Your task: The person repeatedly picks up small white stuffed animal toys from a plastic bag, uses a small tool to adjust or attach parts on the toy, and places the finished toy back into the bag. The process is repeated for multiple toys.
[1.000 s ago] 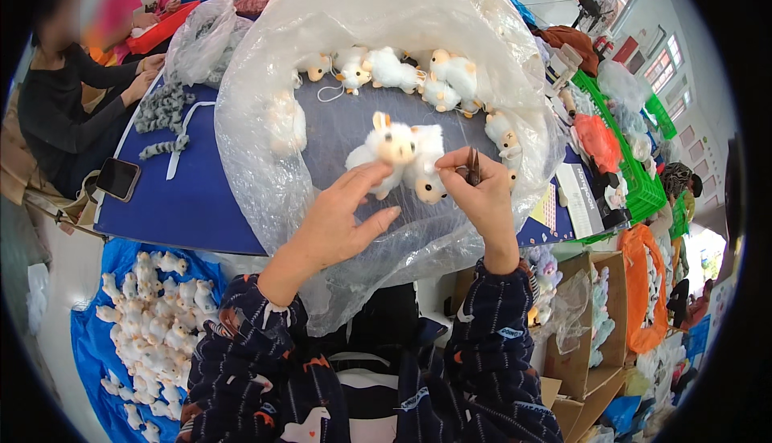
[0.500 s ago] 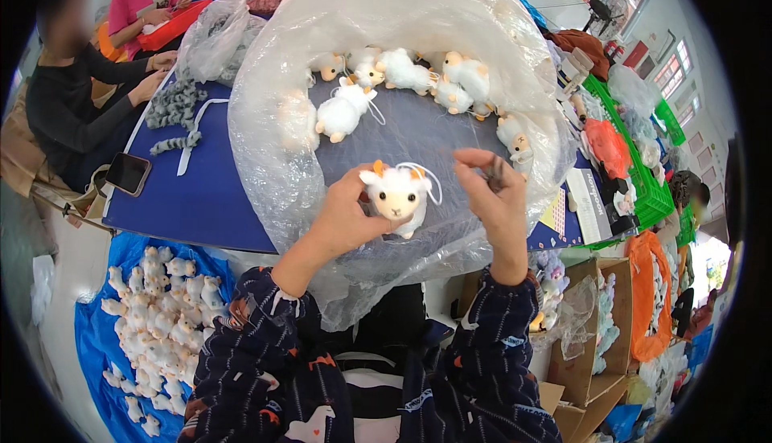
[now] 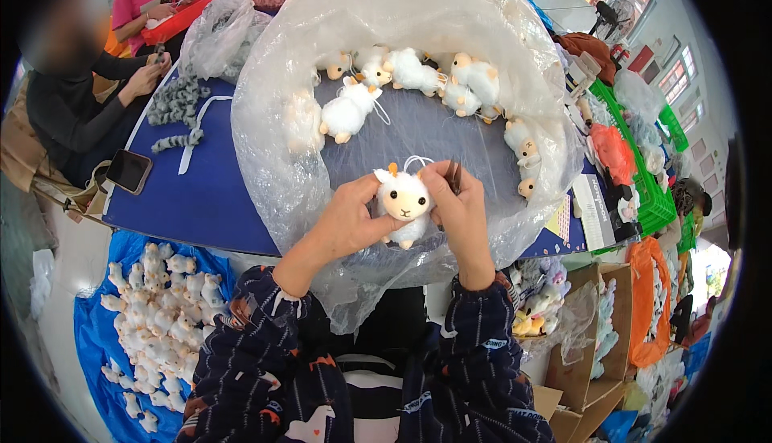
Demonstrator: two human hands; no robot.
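A white plush goat (image 3: 404, 199) with a cream face, small orange horns and a white cord loop faces up in front of me. My left hand (image 3: 351, 216) is closed around its left side, thumb below the face. With thumb and fingers, my right hand (image 3: 460, 208) pinches the plush by the right side of its head. A dark, slim, pointed tool (image 3: 454, 176) is tucked among the right fingers; its kind is hard to make out. Around them, a large clear plastic bag (image 3: 269, 133) lies opened, with several similar plush goats (image 3: 350, 111) along its inside.
The blue table (image 3: 217, 214) carries grey striped plush pieces (image 3: 178, 101) and a phone (image 3: 129, 172) at left. On the floor, a blue sheet (image 3: 92, 326) holds a heap of white plush. Green crates (image 3: 655, 202) and a cardboard box (image 3: 615, 322) stand right. Two people sit far left.
My right hand has come in from the right and now grips the plush goat's head side. The plush has shifted slightly right, still in my left hand.
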